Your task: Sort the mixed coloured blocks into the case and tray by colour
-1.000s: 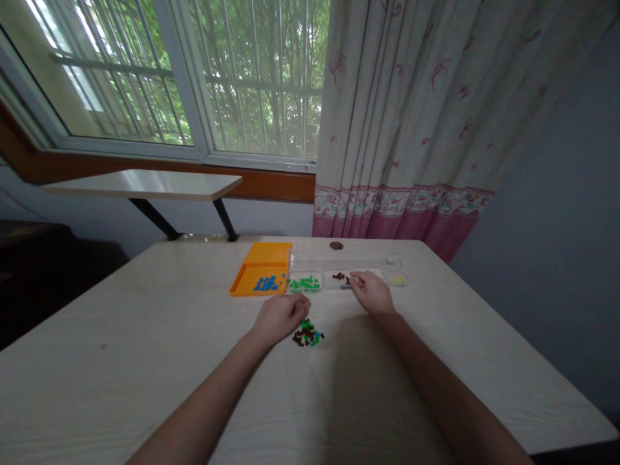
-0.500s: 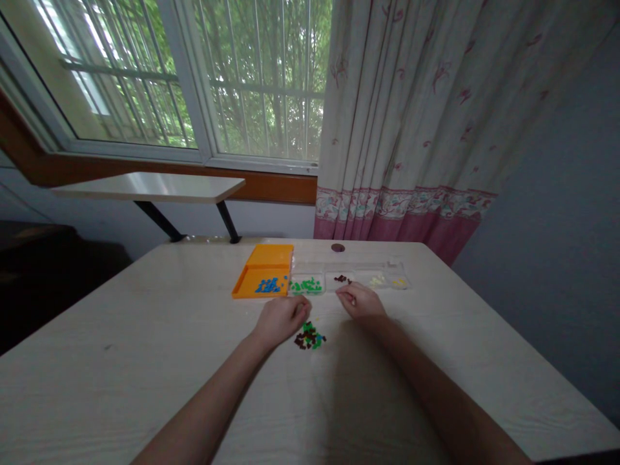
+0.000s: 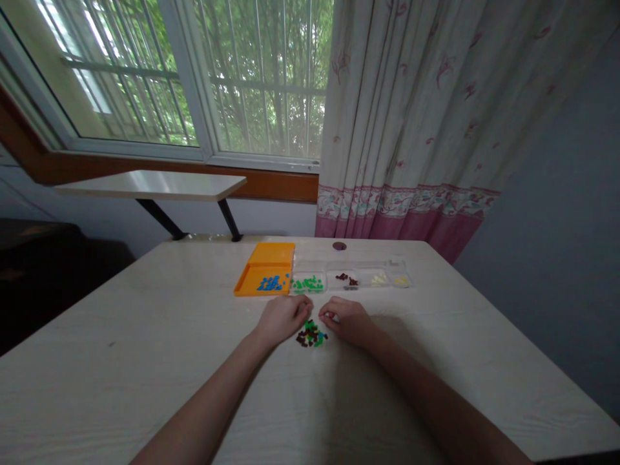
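A small mixed pile of brown, green and a few blue and yellow pieces (image 3: pixel 311 334) lies on the table in front of me. My left hand (image 3: pixel 285 318) rests just behind and left of it, fingers curled in; anything inside is hidden. On the other side, my right hand (image 3: pixel 349 320) hovers by the pile's upper right, its fingers bent toward the thumb; I cannot make out what is between them. Past the hands, a clear compartment tray (image 3: pixel 368 266) has green pieces (image 3: pixel 308 284), brown pieces (image 3: pixel 347 279) and pale yellow pieces (image 3: pixel 378 279) in separate sections.
Left of the clear tray, an orange open case (image 3: pixel 265 254) holds blue pieces (image 3: pixel 272 283). A dark round spot (image 3: pixel 340 246) marks the table near its back edge. A raised white shelf (image 3: pixel 155 184) on black legs stands at the back left. Window and curtain (image 3: pixel 402 129) lie behind.
My right hand has come back from the tray's brown section, moving left and toward me to the pile, leaving the brown pieces in full view. My left hand has stayed put.
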Motion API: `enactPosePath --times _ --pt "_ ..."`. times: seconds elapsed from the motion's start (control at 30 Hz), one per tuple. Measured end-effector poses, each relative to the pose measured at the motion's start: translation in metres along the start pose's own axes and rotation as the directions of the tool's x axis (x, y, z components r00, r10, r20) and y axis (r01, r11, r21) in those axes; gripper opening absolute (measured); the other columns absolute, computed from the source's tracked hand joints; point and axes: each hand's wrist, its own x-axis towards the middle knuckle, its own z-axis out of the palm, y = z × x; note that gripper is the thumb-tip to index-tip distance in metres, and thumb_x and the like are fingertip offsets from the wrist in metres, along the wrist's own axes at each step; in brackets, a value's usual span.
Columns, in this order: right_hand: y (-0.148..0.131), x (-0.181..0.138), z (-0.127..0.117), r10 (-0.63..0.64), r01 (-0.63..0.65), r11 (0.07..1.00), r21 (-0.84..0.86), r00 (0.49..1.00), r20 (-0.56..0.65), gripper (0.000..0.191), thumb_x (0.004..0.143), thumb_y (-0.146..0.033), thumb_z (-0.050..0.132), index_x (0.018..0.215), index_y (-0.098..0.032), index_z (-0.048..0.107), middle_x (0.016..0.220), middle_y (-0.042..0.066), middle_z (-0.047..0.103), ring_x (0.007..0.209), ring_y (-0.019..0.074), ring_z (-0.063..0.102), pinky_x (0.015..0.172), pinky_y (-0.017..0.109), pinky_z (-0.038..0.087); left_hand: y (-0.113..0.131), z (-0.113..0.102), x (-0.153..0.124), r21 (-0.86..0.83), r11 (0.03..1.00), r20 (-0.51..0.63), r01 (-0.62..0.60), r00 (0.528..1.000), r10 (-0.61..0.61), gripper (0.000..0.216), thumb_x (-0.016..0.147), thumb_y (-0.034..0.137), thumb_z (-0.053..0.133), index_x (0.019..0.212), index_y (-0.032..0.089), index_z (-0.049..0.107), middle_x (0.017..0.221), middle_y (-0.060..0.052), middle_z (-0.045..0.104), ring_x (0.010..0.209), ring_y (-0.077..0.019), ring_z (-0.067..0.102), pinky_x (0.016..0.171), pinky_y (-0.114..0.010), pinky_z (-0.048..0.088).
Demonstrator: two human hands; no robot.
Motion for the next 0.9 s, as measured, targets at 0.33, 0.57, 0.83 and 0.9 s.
enactPosePath --times 0.33,0.57,0.83,0.9 --pt "-0.008 0.005 -0.010 0.004 -0.004 1.000 0.004 0.966 -0.259 0.021 0.086 -0.029 0.044 0.084 -0.019 0.062 0.074 0.003 0.061 0.067 0.0109 0.055 0.062 0.020 0.040 0.002 0.020 0.006 -0.576 0.813 0.001 0.079 0.995 -0.096 0.035 0.073 0.042 0.049 0.075 0.010 0.065 0.046 0.005 0.035 0.044 -0.0062 0.027 0.043 -0.018 0.019" --pt "-0.010 0.004 -0.009 0.000 -0.008 1.000 -0.025 0.957 -0.289 0.022 0.086 -0.031 0.045 0.082 -0.020 0.064 0.072 0.002 0.061 0.066 0.0109 0.055 0.062 0.020 0.040 0.006 0.021 0.008 -0.760 0.640 0.049 0.116 0.991 -0.121 0.037 0.068 0.045 0.056 0.072 0.008 0.064 0.045 0.006 0.031 0.043 -0.0044 0.022 0.042 -0.018 0.014" --pt "-0.010 0.002 -0.008 -0.009 -0.003 0.999 -0.049 0.967 -0.254 0.020 0.085 -0.031 0.046 0.087 -0.022 0.064 0.073 0.002 0.060 0.067 0.0106 0.056 0.065 0.020 0.040 -0.001 0.030 0.010 -0.797 0.596 0.035 0.098 0.993 -0.117 0.036 0.067 0.044 0.058 0.072 0.009 0.065 0.049 0.003 0.044 0.044 -0.0046 0.028 0.042 -0.018 0.019" --pt "-0.011 0.002 -0.009 -0.019 0.006 0.998 -0.055 0.970 -0.242 0.020 0.085 -0.030 0.046 0.087 -0.022 0.064 0.074 0.002 0.060 0.067 0.0103 0.056 0.065 0.020 0.040 -0.004 0.031 0.010 -0.778 0.620 0.041 0.103 0.993 -0.114 0.036 0.068 0.044 0.057 0.073 0.009 0.065 0.048 0.003 0.043 0.043 -0.0044 0.027 0.042 -0.018 0.018"
